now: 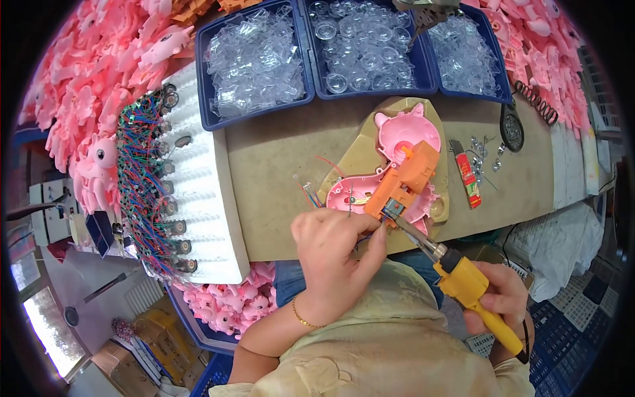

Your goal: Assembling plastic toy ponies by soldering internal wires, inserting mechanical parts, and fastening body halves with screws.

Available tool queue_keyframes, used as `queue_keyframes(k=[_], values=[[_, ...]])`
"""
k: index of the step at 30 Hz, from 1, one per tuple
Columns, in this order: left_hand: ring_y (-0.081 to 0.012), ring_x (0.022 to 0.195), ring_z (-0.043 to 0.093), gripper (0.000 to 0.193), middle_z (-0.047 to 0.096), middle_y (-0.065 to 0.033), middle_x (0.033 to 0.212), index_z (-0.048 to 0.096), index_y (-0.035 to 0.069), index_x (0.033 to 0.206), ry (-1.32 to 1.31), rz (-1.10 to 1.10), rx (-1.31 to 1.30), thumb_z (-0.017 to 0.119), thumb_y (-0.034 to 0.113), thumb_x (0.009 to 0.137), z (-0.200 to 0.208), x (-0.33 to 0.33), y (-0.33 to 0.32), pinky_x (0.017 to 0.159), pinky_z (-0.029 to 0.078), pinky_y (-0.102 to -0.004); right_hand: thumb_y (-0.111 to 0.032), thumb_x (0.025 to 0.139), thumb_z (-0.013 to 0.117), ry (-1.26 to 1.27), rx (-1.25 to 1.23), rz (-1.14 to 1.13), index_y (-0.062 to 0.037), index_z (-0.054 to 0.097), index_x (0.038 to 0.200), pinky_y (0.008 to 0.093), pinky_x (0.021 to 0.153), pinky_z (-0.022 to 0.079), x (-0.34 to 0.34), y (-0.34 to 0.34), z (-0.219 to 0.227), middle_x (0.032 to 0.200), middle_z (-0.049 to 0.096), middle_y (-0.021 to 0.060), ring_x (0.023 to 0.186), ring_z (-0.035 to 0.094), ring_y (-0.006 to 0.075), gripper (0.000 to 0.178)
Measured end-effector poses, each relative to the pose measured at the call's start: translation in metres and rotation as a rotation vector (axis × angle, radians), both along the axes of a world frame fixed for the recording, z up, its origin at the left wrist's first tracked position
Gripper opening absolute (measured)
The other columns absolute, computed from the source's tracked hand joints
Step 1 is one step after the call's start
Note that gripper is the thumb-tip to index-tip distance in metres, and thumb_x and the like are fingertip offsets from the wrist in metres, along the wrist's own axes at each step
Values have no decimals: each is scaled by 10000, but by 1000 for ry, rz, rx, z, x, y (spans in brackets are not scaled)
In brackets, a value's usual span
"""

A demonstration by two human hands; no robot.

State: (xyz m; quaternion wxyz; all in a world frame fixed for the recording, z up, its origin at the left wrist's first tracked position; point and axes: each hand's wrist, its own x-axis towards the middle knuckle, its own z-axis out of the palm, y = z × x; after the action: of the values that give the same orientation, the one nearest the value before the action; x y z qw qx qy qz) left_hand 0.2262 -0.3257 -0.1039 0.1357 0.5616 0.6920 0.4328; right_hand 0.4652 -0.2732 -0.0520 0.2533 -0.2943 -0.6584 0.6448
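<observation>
My right hand (503,298) is wrapped round a yellow soldering gun (466,284), its metal tip pointing up and left. The tip reaches a small circuit board (393,206) at the lower end of an orange plastic housing (413,172). Beside that end, my left hand (340,255) is closed in a pinch; what lies between its fingertips is too small to make out. The housing rests in a pink toy shell half (410,129), which lies in a tan holding block (364,142). Thin coloured wires (309,193) stick out left of the shell, partly behind my left hand.
Blue bins of clear plastic parts (258,63) line the bench's far side. To the left, a white foam tray (208,198) bears wired round components (149,185). Pink toy parts (73,86) are heaped around. A red packet (467,175) and metal bits (483,152) lie at right.
</observation>
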Motion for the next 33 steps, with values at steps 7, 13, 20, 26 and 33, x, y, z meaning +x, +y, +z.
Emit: queue_keyframes(k=[7, 13, 20, 26, 33], values=[[-192, 702, 478, 97, 531, -4, 647, 612, 91, 730, -21, 6, -35, 689, 57, 681, 3, 2, 2, 722, 334, -317, -129, 756, 686, 72, 662, 161, -30, 383, 1237, 337, 570, 530, 5, 2, -20, 1001, 580, 283, 722, 649, 328, 577], [-196, 715, 488, 100, 538, -8, 655, 616, 91, 740, -18, 20, -30, 689, 59, 680, 3, -4, -1, 723, 335, -318, -445, 809, 636, -134, 113, -21, -101, 295, 1297, 405, 880, 453, 48, -24, -27, 1187, 481, 229, 1051, 531, 313, 688], [-186, 839, 525, 286, 619, 6, 797, 626, 117, 928, 197, -30, 5, 717, 157, 660, 28, -16, -4, 810, 325, -361, -355, 930, 462, 72, 489, -209, -86, 259, 1336, 245, 489, 469, 7, -8, -41, 894, 595, 180, 614, 560, 175, 528], [-141, 877, 586, 357, 638, -138, 945, 494, -32, 1193, -831, -179, -183, 547, -56, 841, 42, -28, 2, 670, 523, -222, -234, 969, 385, 79, 438, -288, -87, 370, 1146, 264, 526, 468, -35, -2, -32, 782, 594, 176, 574, 545, 175, 231], [-139, 912, 625, 457, 639, -108, 997, 479, -7, 1221, -823, -289, -323, 647, 13, 797, 32, -21, 8, 731, 497, -253, 8, 930, 394, 68, 444, -261, -53, 366, 1112, 292, 636, 515, -68, 3, -48, 916, 594, 192, 719, 604, 189, 194]])
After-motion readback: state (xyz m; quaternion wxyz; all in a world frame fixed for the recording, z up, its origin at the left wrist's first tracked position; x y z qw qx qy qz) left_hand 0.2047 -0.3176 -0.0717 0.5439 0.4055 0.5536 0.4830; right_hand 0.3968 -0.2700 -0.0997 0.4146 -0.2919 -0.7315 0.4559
